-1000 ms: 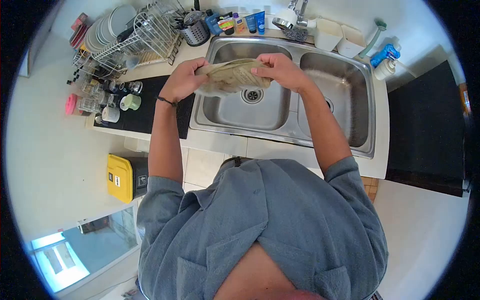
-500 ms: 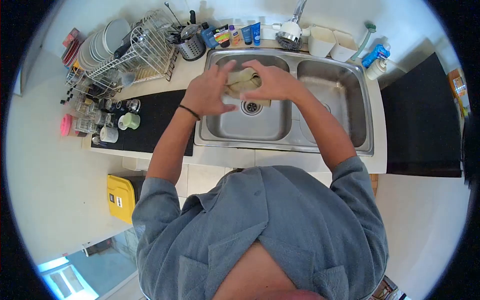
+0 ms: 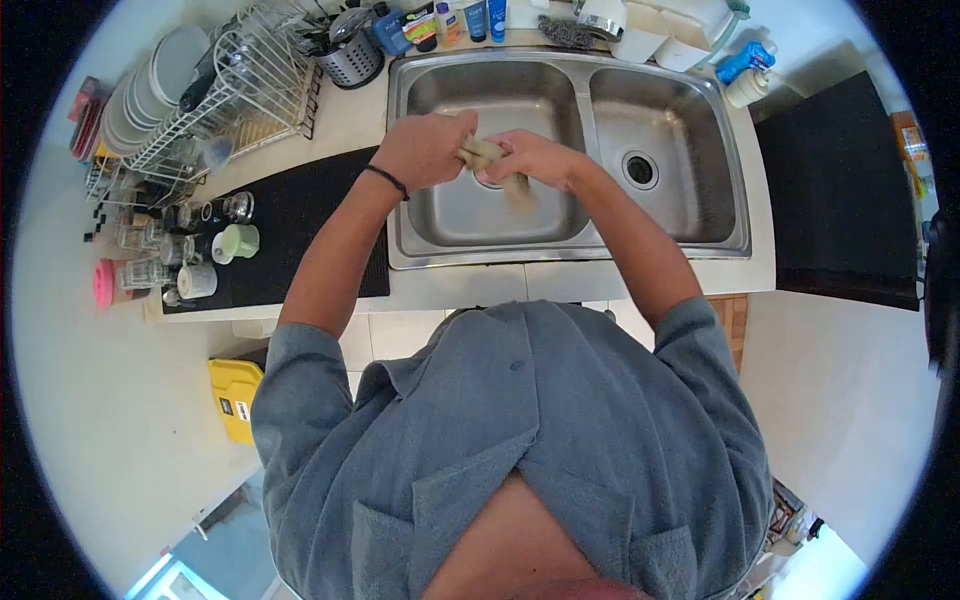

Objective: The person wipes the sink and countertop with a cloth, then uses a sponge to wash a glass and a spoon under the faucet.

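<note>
A beige cloth is bunched tight between both of my hands over the left basin of the steel double sink. My left hand is closed around the cloth's left end. Its right end is gripped by my right hand, and a short tail of cloth hangs down below the hands. A dark band circles my left wrist. The drain of the left basin is mostly hidden behind my hands.
A wire dish rack with plates stands at the left, with a cutlery holder beside it. Cups and glasses sit by a black mat. Bottles line the sink's back. A yellow bin sits below.
The cloth went from spread open between my hands to bunched into a tight roll. Both hands have drawn closer together, and the sink now sits higher in the view.
</note>
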`<state>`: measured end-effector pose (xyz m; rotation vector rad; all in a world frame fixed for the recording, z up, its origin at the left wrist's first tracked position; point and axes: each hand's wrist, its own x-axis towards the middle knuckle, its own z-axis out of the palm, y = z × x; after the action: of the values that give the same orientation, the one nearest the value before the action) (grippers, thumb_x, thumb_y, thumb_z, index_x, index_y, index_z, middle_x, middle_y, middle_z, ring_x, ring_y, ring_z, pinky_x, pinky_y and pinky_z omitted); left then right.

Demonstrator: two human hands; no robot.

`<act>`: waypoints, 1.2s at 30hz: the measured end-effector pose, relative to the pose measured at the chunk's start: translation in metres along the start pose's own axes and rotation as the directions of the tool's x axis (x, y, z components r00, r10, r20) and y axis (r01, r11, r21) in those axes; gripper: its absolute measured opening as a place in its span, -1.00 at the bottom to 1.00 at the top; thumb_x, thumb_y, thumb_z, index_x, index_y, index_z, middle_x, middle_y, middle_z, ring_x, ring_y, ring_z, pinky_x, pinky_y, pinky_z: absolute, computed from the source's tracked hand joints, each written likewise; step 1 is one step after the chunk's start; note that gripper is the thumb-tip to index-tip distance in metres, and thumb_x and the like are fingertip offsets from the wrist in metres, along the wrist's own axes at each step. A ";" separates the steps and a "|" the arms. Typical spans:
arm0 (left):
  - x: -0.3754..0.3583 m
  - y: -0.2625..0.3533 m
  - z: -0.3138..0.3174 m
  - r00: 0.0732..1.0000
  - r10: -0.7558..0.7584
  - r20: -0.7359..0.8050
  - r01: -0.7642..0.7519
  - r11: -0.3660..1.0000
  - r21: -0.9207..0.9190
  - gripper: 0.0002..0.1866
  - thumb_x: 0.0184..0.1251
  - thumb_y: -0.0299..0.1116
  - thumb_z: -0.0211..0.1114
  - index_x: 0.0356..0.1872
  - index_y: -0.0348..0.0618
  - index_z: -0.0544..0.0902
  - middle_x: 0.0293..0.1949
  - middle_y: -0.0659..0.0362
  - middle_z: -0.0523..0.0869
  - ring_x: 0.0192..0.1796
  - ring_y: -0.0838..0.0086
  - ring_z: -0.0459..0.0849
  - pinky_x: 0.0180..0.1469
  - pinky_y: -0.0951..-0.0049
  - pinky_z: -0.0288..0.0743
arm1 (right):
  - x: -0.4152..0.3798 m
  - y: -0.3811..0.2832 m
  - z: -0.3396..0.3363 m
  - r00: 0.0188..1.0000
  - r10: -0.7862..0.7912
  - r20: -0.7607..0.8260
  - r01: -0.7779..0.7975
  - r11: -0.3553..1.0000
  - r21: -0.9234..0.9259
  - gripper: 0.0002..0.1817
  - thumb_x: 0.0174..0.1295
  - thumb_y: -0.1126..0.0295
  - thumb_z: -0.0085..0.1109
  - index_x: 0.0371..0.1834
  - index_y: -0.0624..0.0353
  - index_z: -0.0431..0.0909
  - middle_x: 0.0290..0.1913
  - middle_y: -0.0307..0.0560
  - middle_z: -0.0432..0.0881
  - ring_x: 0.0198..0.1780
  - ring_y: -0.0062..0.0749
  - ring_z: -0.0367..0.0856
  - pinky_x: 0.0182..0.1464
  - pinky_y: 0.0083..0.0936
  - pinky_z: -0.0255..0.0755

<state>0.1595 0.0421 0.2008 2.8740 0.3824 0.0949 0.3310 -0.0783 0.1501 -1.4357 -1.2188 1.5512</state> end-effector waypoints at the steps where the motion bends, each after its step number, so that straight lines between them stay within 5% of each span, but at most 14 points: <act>1: 0.000 -0.007 0.005 0.999 0.021 0.039 -0.022 0.999 0.028 -0.71 0.09 -0.33 0.32 -0.18 -0.08 0.47 -0.42 -0.06 0.68 -0.21 -0.03 0.68 -0.26 -0.03 0.50 | 0.004 0.003 0.001 0.998 0.056 0.025 -0.056 0.998 -0.003 -0.49 0.00 0.17 0.46 -0.05 0.24 0.57 -0.20 -0.11 0.67 -0.17 -0.43 0.60 -0.08 -0.48 0.43; 4: 0.002 -0.021 0.024 0.993 -0.037 0.115 0.037 0.999 0.002 -0.61 0.05 -0.27 0.35 -0.06 -0.06 0.51 -0.31 -0.07 0.69 -0.17 -0.01 0.69 -0.21 0.02 0.53 | 0.012 0.013 0.005 0.993 -0.035 -0.114 0.029 0.998 -0.052 -0.60 -0.02 0.23 0.42 -0.14 0.23 0.63 -0.33 -0.10 0.65 -0.26 -0.45 0.58 -0.15 -0.47 0.45; 7: -0.004 -0.029 0.057 0.926 0.202 -0.320 -0.199 0.979 0.040 -0.59 0.01 -0.39 0.34 -0.04 -0.12 0.55 -0.21 -0.07 0.67 -0.17 -0.02 0.69 -0.19 0.07 0.55 | 0.021 0.023 0.012 0.969 0.141 -0.202 -0.177 0.968 -0.176 -0.62 -0.02 0.25 0.41 -0.17 0.23 0.63 -0.34 -0.03 0.65 -0.23 -0.33 0.62 -0.11 -0.39 0.48; 10: 0.005 -0.019 0.104 0.875 0.114 -0.471 -0.290 0.901 -0.321 -0.55 0.00 -0.53 0.32 0.02 -0.15 0.56 -0.13 -0.07 0.65 -0.13 -0.04 0.67 -0.13 0.13 0.55 | 0.030 0.034 0.018 0.966 -0.163 -0.200 0.050 0.879 -0.474 -0.60 0.09 0.30 0.36 -0.05 0.21 0.50 -0.31 -0.08 0.59 -0.21 -0.48 0.55 -0.14 -0.52 0.42; 13: 0.012 -0.017 0.140 0.939 -0.313 -0.145 0.073 0.591 -0.803 -0.56 0.01 -0.61 0.31 0.00 -0.18 0.53 -0.16 -0.02 0.66 -0.15 0.08 0.68 -0.12 0.22 0.55 | 0.024 0.027 0.008 0.896 0.015 -0.443 -0.204 0.902 -0.380 -0.46 0.06 0.31 0.40 0.06 0.18 0.34 -0.21 -0.02 0.59 -0.12 -0.40 0.56 -0.06 -0.43 0.44; 16: 0.016 -0.024 0.161 0.967 -0.221 0.126 0.201 0.361 -0.910 -0.54 0.06 -0.59 0.36 0.04 -0.23 0.48 -0.13 0.17 0.65 -0.10 0.34 0.65 0.03 0.38 0.54 | 0.025 0.056 -0.005 0.943 0.152 -0.295 -0.202 0.968 -0.146 -0.34 0.01 0.30 0.44 0.10 0.16 0.22 -0.05 0.02 0.54 -0.01 -0.35 0.54 0.03 -0.38 0.43; 19: 0.013 -0.038 0.188 0.940 -0.225 0.257 0.253 -0.045 -0.966 -0.55 0.04 -0.61 0.30 0.03 -0.13 0.49 -0.18 0.22 0.63 -0.14 0.50 0.60 -0.09 0.43 0.52 | 0.031 0.092 0.000 0.925 0.078 -0.372 -0.094 0.995 -0.024 -0.23 -0.02 0.37 0.45 0.23 0.18 0.17 0.14 0.04 0.46 0.09 -0.33 0.50 0.12 -0.38 0.41; 22: 0.016 -0.034 0.201 0.898 -0.344 0.274 0.187 -0.266 -0.946 -0.63 0.10 -0.56 0.25 -0.02 -0.16 0.49 -0.15 0.27 0.58 -0.12 0.56 0.56 -0.06 0.50 0.49 | 0.051 0.112 0.017 0.940 -0.104 -0.324 0.091 0.994 -0.055 -0.09 -0.05 0.50 0.42 0.39 0.16 0.08 0.23 0.00 0.37 0.15 -0.38 0.44 0.13 -0.43 0.40; 25: 0.022 -0.034 0.199 0.824 -0.402 0.399 0.200 -0.453 -0.869 -0.63 0.10 -0.51 0.22 0.00 -0.21 0.49 -0.04 0.16 0.54 -0.02 0.48 0.52 0.06 0.44 0.44 | 0.073 0.125 0.031 0.930 0.010 -0.367 0.158 0.892 0.424 0.00 -0.10 0.53 0.40 0.48 0.18 0.04 0.16 -0.04 0.45 0.10 -0.42 0.49 0.11 -0.44 0.42; 26: 0.021 -0.038 0.204 0.817 -0.491 0.303 0.325 -0.043 -0.945 -0.60 0.09 -0.51 0.22 0.03 -0.21 0.47 0.00 0.12 0.53 0.01 0.42 0.51 0.09 0.40 0.42 | 0.078 0.127 0.032 0.928 0.042 -0.371 0.135 0.889 0.437 -0.06 -0.12 0.50 0.41 0.41 0.21 0.14 0.13 -0.05 0.50 0.07 -0.39 0.52 0.11 -0.46 0.43; 28: 0.025 -0.051 0.218 0.864 -0.502 0.044 0.440 0.708 -0.553 -0.53 0.06 -0.50 0.22 0.08 -0.23 0.45 0.07 0.04 0.50 0.07 0.31 0.49 0.16 0.31 0.39 | 0.088 0.127 0.028 0.920 0.095 -0.381 0.096 0.886 0.453 -0.18 -0.17 0.43 0.44 0.29 0.27 0.34 0.07 -0.06 0.58 0.01 -0.33 0.57 0.11 -0.49 0.44; 31: 0.032 -0.093 0.216 0.895 -0.434 0.108 0.293 0.386 -0.875 -0.44 -0.01 -0.51 0.25 0.14 -0.21 0.44 0.11 -0.04 0.46 0.16 0.11 0.44 0.25 0.21 0.31 | 0.102 0.149 0.014 0.911 0.346 -0.223 -0.197 0.842 0.503 -0.51 -0.11 0.41 0.40 -0.02 0.21 0.56 -0.24 -0.18 0.65 -0.28 -0.42 0.60 -0.25 -0.53 0.49; 33: 0.051 -0.096 0.183 0.990 -0.071 -0.123 -0.001 0.863 -0.505 -0.43 -0.01 -0.51 0.27 0.15 -0.19 0.45 0.08 -0.05 0.47 0.18 0.06 0.46 0.25 0.18 0.34 | 0.105 0.157 -0.006 0.870 0.483 -0.101 -0.296 0.675 0.675 -0.66 -0.05 0.42 0.37 -0.15 0.15 0.58 -0.36 -0.23 0.61 -0.41 -0.49 0.54 -0.42 -0.55 0.38; 36: 0.065 -0.102 0.201 0.957 0.290 -0.014 -0.279 0.906 -0.318 -0.46 0.00 -0.49 0.32 0.12 -0.16 0.48 0.02 -0.02 0.51 0.20 0.08 0.50 0.23 0.17 0.40 | 0.115 0.176 -0.021 0.902 0.420 0.102 -0.340 0.544 0.767 -0.80 0.04 0.43 0.35 -0.26 0.09 0.57 -0.43 -0.26 0.57 -0.49 -0.54 0.49 -0.54 -0.59 0.30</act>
<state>0.2156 0.1091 -0.0165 2.5853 -0.0617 0.1444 0.3533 -0.0250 -0.0527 -1.1686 -0.0536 1.9266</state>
